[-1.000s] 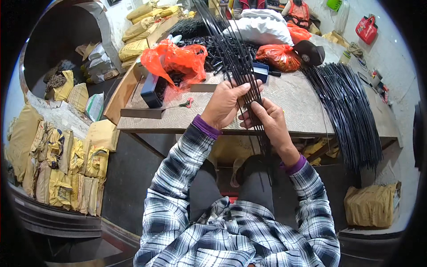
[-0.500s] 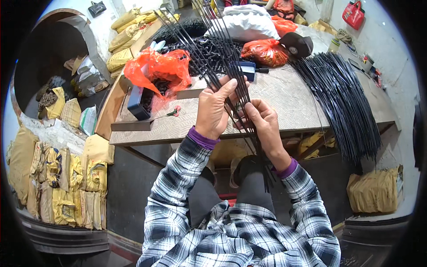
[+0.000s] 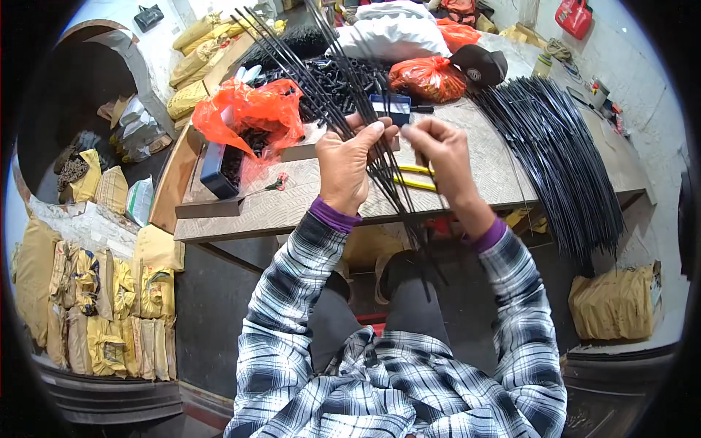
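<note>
My left hand [image 3: 346,162] is closed round a loose bundle of thin black rods [image 3: 359,87]. They spread upward over the table, and their lower ends hang past the front edge above my lap. Just right of the bundle, my right hand [image 3: 447,157] is raised with its fingers curled toward the thumb. Its thumb tip is blurred, and whatever it may pinch is too small to make out. Between the hands, partly behind the rods, lies a tool with two yellow handles [image 3: 416,182]; its head is hidden.
A thick sheaf of black rods [image 3: 558,168] overhangs the table [image 3: 292,201] at right. Behind are a pile of black parts [image 3: 321,84], a blue box [image 3: 391,104], orange-red bags [image 3: 252,117] and a black cap [image 3: 478,67]. Another blue box [image 3: 217,171] stands at left.
My right hand has let go of the rods and moved up and right. The yellow handles have come into sight. The bundle has tilted slightly left in my left hand.
</note>
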`<state>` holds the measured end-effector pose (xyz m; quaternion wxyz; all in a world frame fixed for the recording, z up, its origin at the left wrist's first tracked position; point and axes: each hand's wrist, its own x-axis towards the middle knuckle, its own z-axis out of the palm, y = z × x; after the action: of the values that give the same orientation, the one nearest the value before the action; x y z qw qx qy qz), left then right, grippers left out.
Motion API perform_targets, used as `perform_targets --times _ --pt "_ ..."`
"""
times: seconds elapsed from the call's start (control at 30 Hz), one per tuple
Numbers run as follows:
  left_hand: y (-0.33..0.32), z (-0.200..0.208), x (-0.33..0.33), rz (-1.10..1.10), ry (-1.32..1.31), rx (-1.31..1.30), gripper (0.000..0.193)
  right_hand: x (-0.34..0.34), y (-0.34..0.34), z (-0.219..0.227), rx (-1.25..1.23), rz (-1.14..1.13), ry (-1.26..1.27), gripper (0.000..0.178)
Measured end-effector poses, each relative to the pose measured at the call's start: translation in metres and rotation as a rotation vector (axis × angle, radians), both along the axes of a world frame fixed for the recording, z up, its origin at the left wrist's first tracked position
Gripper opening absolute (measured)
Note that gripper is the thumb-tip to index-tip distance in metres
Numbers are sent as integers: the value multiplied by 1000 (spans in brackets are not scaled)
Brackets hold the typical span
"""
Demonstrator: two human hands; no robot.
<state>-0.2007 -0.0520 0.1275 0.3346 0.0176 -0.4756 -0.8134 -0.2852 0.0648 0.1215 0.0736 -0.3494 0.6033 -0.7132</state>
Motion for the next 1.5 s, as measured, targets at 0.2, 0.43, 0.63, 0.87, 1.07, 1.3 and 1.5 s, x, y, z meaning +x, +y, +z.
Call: perform_targets --times 0.2,0.43,0.63,0.87,1.07,1.3,1.5 --pt "-1 3 14 -35 -46 16 17 -109 19 36 -73 -488 282 16" --pt "-8 5 29 -50 -32 1 19 -160 159 -107 654 -677 231 18" --pt "-3 -1 25 -75 -29 2 20 -115 154 -91 985 -828 1047 27" --pt "16 -2 24 -134 25 125 16 57 29 -28 201 519 -162 30" --pt "-25 5 107 -155 -276 -333 24 63 29 9 132 546 -318 25" --pt "-22 -1 122 191 -53 -510 28 115 29 25 339 1045 -458 33" --pt "-17 1 119 26 -122 -371 18 110 26 11 300 1021 -498 32"
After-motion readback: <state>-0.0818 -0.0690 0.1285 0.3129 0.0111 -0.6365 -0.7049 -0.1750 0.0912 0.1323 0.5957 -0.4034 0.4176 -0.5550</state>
